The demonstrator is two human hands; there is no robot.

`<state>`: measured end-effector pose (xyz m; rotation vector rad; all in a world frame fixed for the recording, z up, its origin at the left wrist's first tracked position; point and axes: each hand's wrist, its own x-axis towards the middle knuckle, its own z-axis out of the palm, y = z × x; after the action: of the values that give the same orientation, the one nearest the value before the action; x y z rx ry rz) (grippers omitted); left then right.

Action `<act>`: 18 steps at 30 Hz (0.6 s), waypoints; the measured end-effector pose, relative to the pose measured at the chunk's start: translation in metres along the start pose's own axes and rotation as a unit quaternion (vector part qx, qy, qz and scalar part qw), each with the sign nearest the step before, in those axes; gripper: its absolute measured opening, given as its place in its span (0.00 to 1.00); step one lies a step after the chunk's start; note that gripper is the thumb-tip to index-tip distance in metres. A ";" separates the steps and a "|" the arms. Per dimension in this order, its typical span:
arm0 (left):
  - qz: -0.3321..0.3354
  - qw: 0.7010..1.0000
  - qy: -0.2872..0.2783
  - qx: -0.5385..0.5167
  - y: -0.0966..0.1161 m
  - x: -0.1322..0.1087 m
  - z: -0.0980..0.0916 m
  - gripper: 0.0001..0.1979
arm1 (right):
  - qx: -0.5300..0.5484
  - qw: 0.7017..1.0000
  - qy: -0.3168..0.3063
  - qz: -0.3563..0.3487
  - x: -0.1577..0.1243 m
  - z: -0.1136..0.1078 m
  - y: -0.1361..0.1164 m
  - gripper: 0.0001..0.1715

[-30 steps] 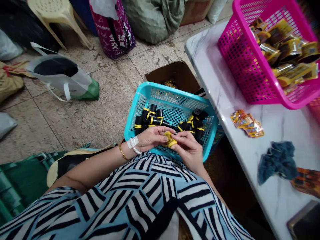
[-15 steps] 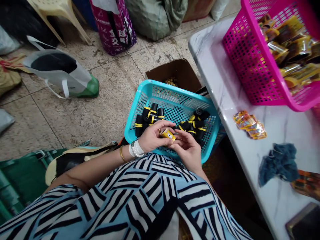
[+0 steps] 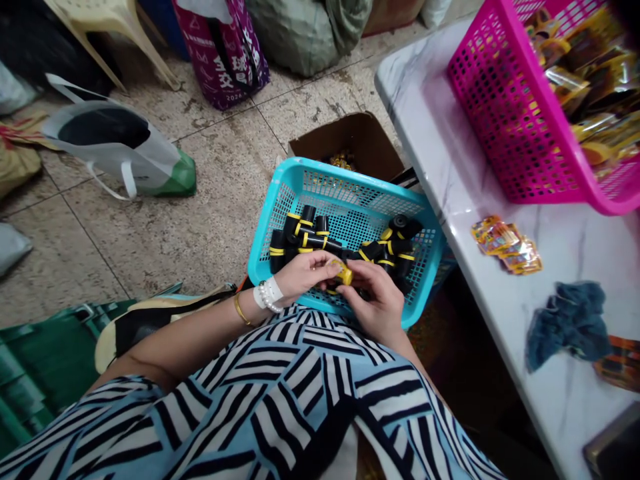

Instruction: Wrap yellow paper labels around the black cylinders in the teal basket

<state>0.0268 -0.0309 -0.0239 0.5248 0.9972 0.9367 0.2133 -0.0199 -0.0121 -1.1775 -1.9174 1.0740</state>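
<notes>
Over a turquoise basket (image 3: 260,220), my two hands meet around a small yellow cylinder-shaped piece (image 3: 344,272). My left hand (image 3: 305,275) pinches its upper left end between thumb and fingertips. On the other side, my right hand (image 3: 377,297) has its fingers closed around the piece, which partly hides it. Inside the basket lie several short black cylinders with yellow bands (image 3: 315,240), grouped at the left. Another heap of similar black cylinders (image 3: 390,250) sits at the right, behind my right hand.
A pink basket (image 3: 520,133) full of yellow packaged pieces stands on the marbled table (image 3: 425,100) to my right. Shiny orange packets (image 3: 507,245) and a blue scrunchie (image 3: 567,327) lie there too. Behind the turquoise basket is a cardboard box (image 3: 320,140). Bags stand on the floor.
The yellow piece has turned in my hands; its printed side no longer faces up. My left fingers have drawn together into a pinch on its end.
</notes>
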 end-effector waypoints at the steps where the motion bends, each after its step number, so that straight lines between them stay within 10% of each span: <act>1: -0.008 1.000 -0.011 0.009 0.001 -0.001 -0.002 0.18 | -0.004 1.000 -0.006 -0.024 -0.001 -0.001 0.000 0.24; 6: 0.029 0.999 -0.013 0.042 0.005 -0.008 0.000 0.18 | -0.013 0.996 0.060 -0.063 -0.009 0.006 -0.007 0.22; 11: 0.062 0.994 0.017 0.084 0.002 -0.016 0.007 0.17 | 0.045 0.996 0.055 0.044 -0.010 0.012 -0.014 0.18; 18: -0.046 0.996 -0.049 -0.060 -0.007 -0.017 0.001 0.24 | 0.199 0.975 -0.010 0.101 -0.014 -0.006 -0.013 0.19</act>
<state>0.0267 -0.0490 -0.0207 0.4162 0.8644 0.8740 0.2189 -0.0345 0.0003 -1.1457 -1.5191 1.5013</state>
